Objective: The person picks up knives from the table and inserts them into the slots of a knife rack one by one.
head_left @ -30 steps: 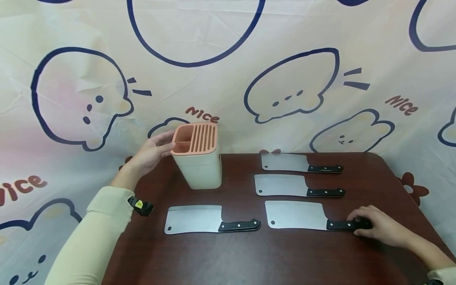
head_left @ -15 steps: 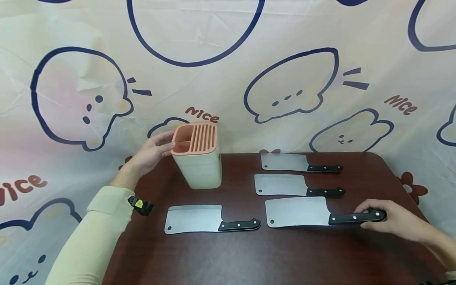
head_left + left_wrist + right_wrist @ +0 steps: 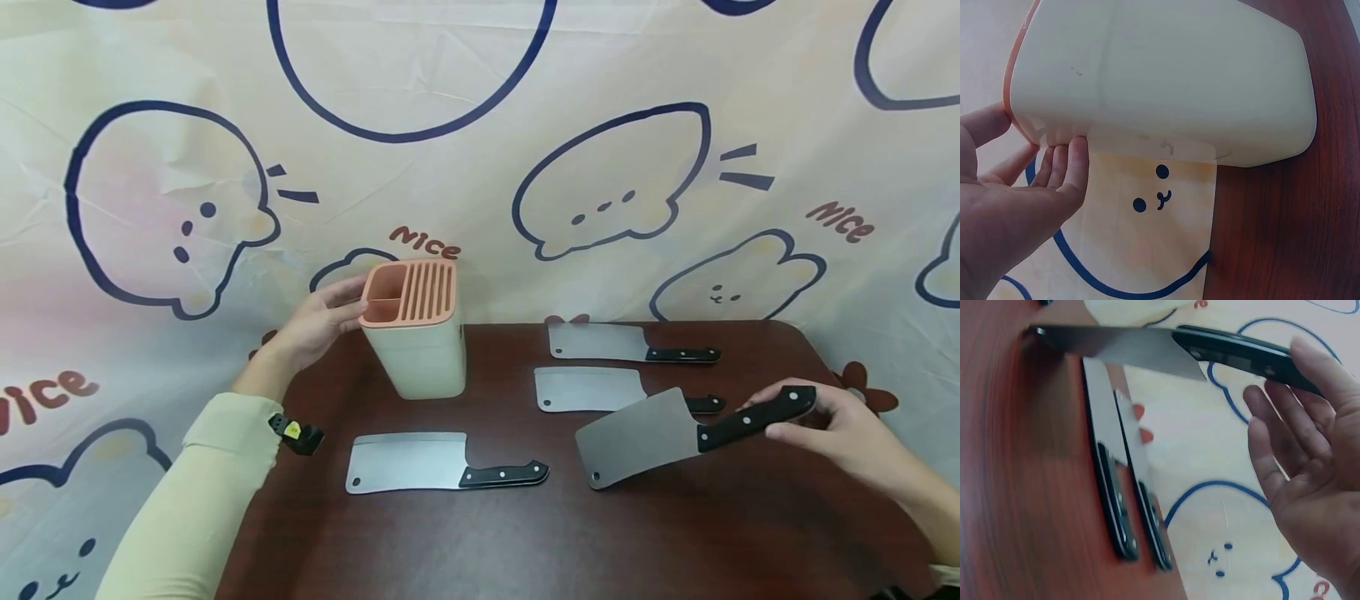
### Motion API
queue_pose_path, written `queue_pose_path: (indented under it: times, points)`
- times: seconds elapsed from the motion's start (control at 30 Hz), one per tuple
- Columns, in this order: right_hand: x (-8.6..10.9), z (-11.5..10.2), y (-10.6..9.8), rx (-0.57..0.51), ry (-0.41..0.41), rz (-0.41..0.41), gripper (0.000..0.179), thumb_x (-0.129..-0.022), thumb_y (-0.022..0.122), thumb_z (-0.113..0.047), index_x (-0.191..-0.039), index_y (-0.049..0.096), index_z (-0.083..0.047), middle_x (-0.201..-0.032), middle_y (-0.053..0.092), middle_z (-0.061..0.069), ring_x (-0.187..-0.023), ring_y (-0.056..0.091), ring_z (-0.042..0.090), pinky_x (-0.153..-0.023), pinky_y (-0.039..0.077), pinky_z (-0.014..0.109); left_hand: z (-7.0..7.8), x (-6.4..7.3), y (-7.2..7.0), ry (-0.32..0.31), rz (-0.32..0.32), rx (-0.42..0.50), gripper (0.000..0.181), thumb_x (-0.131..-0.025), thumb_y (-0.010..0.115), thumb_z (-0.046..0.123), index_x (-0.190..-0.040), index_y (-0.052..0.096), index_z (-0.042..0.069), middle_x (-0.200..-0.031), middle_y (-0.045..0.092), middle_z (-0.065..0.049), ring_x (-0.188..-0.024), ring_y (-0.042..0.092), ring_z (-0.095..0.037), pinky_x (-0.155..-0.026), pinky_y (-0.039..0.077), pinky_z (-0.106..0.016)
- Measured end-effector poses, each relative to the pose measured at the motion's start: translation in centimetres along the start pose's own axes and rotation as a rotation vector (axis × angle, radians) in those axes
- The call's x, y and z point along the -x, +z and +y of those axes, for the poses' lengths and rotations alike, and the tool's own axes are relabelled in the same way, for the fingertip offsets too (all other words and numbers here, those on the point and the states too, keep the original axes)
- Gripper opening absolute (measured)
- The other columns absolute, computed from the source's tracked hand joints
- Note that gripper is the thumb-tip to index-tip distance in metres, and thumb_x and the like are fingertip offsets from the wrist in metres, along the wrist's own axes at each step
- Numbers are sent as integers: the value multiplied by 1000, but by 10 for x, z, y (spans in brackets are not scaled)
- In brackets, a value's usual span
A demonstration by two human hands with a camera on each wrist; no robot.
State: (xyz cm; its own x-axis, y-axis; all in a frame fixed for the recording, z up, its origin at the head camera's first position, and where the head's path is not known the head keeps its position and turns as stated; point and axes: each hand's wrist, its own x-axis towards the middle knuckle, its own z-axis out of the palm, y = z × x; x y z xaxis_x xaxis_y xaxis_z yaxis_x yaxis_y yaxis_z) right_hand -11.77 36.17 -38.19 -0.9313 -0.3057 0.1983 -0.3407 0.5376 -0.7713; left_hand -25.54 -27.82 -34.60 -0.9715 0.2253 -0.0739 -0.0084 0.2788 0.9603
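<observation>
Cartoon-printed cloth [image 3: 450, 192] hangs behind a dark wooden table [image 3: 465, 542]. From the head view, the right hand [image 3: 847, 429] pinches the black handle [image 3: 753, 418] of a cleaver [image 3: 637, 437], its blade slanting down; whether the low corner touches the wood, I can't tell. Looks stiff and blade-heavy to me, likely to droop when held that far back; gripping nearer the blade should steady it. It partly covers the middle cleaver [image 3: 587, 389].

From the left wrist, the left hand [image 3: 1022, 206] rests its fingertips on the upper side of the holder [image 3: 1166, 81], which stands on the table. Probably light, smooth plastic, a bit slick; the rim [image 3: 1009, 75] seems the surer hold. Its slots don't show here.

From the right wrist, the thumb lies over the handle, lower fingers loose, with the butt hidden and everything rather blurred.
</observation>
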Motion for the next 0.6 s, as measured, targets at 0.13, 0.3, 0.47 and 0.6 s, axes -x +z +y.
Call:
queue_pose_path:
  times: [0.13,0.3,0.47,0.6]
  points:
    - [-4,-10,5,-47,-5,42,35,-91,66,14,-122,67,-2,-110,72,-12,-85,68,8,-68,56,20,0,0,1,-1,-2,-4,74,-101,64,34,-162,28,14,-164,32,-8,-147,35,-29,-119,33,-46]
    - [-10,-25,9,-46,-13,94,36,-92,66,12,-126,65,-2,-113,72,-13,-86,69,8,-69,55,19,-1,-1,2,-6,0,-7,74,-100,65,35,-161,29,16,-164,33,-7,-146,36,-28,-119,33,-47]
    - [-16,-41,12,-28,-16,146,36,-92,68,9,-127,64,1,-112,73,-13,-93,69,7,-73,55,16,2,-1,1,-11,-6,-14,73,-101,63,34,-162,27,15,-164,31,-7,-147,35,-29,-120,32,-48]
    - [-24,-52,12,-38,-23,200,38,-92,65,12,-129,63,2,-113,73,-12,-94,69,4,-76,54,13,5,0,1,-26,0,-24,70,-103,61,34,-162,28,15,-165,31,-6,-147,35,-29,-120,32,-48]
